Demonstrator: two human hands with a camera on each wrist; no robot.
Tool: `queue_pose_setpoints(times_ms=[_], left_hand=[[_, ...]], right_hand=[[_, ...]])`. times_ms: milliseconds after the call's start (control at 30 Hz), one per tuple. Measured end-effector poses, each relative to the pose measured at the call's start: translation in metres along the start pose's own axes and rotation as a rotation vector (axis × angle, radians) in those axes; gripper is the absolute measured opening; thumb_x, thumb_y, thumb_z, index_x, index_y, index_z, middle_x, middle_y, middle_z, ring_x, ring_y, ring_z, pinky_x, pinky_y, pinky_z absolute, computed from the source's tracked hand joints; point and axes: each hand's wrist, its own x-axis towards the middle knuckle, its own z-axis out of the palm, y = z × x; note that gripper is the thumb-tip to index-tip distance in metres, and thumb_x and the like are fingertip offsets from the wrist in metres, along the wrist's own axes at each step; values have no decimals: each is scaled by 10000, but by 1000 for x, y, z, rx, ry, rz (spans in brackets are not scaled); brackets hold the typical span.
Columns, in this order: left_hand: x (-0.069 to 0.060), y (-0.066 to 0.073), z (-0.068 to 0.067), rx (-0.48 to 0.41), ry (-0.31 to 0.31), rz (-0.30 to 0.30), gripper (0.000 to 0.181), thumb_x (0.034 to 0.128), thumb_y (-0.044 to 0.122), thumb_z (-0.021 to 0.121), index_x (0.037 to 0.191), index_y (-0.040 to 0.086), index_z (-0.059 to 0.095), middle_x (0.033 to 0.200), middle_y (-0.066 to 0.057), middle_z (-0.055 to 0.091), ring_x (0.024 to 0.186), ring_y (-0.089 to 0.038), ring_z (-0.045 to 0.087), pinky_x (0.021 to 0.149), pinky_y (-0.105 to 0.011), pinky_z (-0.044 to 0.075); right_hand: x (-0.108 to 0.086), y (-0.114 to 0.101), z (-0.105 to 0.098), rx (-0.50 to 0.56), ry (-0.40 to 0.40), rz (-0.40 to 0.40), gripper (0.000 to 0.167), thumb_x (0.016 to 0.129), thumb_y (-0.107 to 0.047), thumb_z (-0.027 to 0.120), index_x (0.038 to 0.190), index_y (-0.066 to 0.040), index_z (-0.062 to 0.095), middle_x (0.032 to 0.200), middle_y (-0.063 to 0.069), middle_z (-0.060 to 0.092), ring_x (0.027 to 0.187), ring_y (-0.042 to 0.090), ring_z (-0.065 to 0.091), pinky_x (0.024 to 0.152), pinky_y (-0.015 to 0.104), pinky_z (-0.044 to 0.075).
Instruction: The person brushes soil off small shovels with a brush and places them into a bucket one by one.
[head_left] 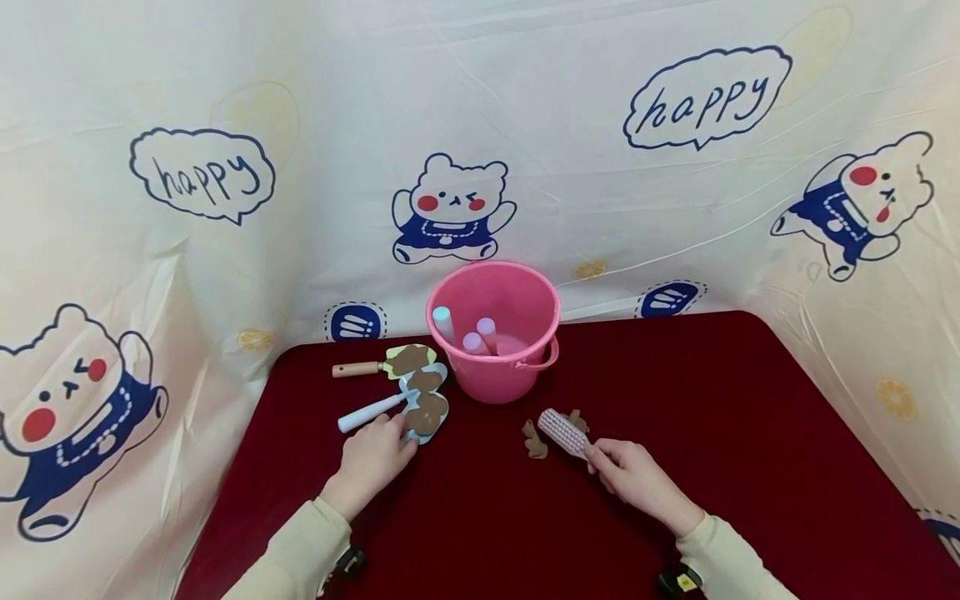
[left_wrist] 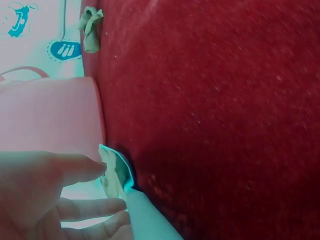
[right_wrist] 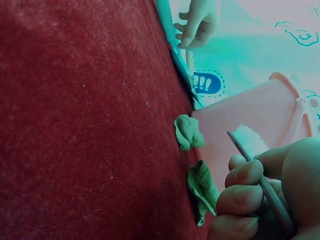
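My right hand (head_left: 633, 477) grips a small pale-pink brush (head_left: 564, 432), its white bristles (right_wrist: 250, 137) showing in the right wrist view. Beside and behind the brush lie brown crumpled pieces (head_left: 534, 440). My left hand (head_left: 375, 457) is at a light-blue scoop (head_left: 429, 429) heaped with brown lumps, fingers loosely extended. In the left wrist view its thumb and fingers (left_wrist: 85, 167) come close to the scoop's contents and handle (left_wrist: 150, 215); whether they touch is unclear. Just above lies another blue scoop (head_left: 378, 410), also carrying brown material.
A pink bucket (head_left: 491, 383) stands at the back middle with several pastel-ended sticks (head_left: 442, 321) inside. Left of it lies a green trowel with a wooden handle (head_left: 356, 369), loaded with brown pieces. A printed white curtain (head_left: 337, 100) surrounds the red cloth-covered table (head_left: 480, 533).
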Motion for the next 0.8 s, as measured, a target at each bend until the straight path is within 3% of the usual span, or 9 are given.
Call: queue_pose_setpoints(times_ms=[267, 433, 567, 800], left_hand=[[-2, -11, 3, 0, -76, -15, 226, 924, 204, 779, 1044, 43, 676, 791, -79, 579, 631, -226, 568, 495, -410, 470], [-4, -15, 0, -36, -115, -40, 142, 899, 134, 755, 907, 78, 624, 731, -47, 550, 585, -211, 527, 477, -386, 430], [-4, -16, -4, -60, -145, -61, 179, 880, 116, 733, 809, 102, 570, 668, -31, 498, 549, -202, 489, 474, -359, 383], [-2, -21, -3, -129, -178, -76, 188, 870, 139, 703, 805, 95, 532, 655, -46, 497, 522, -204, 490, 466, -348, 376]], right_hand=[[0, 3, 1, -7, 1, 8, 408, 1111, -385, 494, 869, -93, 644, 538, -56, 477, 433, 54, 422, 423, 258, 425], [0, 4, 2, -8, 7, -1, 398, 1105, -381, 511, 861, -97, 644, 538, -64, 475, 438, 47, 425, 426, 256, 421], [0, 3, 2, -5, 8, 6, 396, 1105, -383, 510, 859, -103, 643, 542, -62, 477, 443, 48, 425, 430, 249, 417], [1, 2, 2, -5, 7, 1, 387, 1104, -370, 518, 852, -103, 639, 542, -64, 476, 443, 45, 429, 427, 249, 417]])
